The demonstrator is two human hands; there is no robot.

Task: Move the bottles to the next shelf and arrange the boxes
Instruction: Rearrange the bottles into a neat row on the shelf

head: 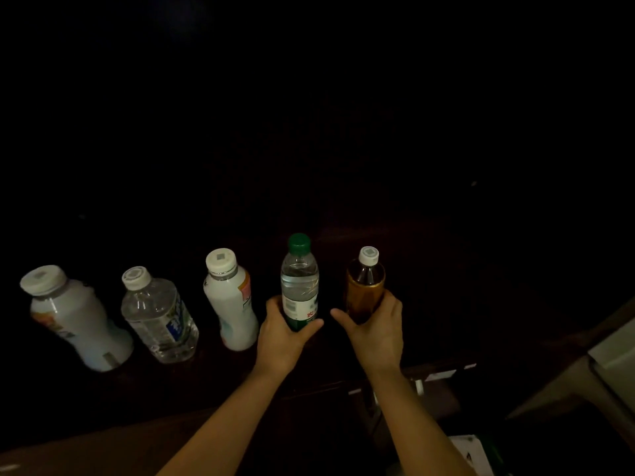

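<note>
Head view: left hand [285,333] is gripping the green-cap bottle [299,280] low on its body, thumb curling round the 3 o'clock side, fingers round the 9. Right hand [376,329] is gripping the brown bottle [365,286], thumb at 9, fingers wrapping at 3. Each bottle is sitting at 12 o'clock from its palm with its long axis upright. The two are near each other, not touching. Bases are hidden by the hands, so I can't tell if they're resting on the shelf [206,389]. Running toward 9: white bottle [233,300], clear bottle [159,317], big white bottle [75,317]. Likely a straight lift next. The target shelf is too dark to see.
</note>
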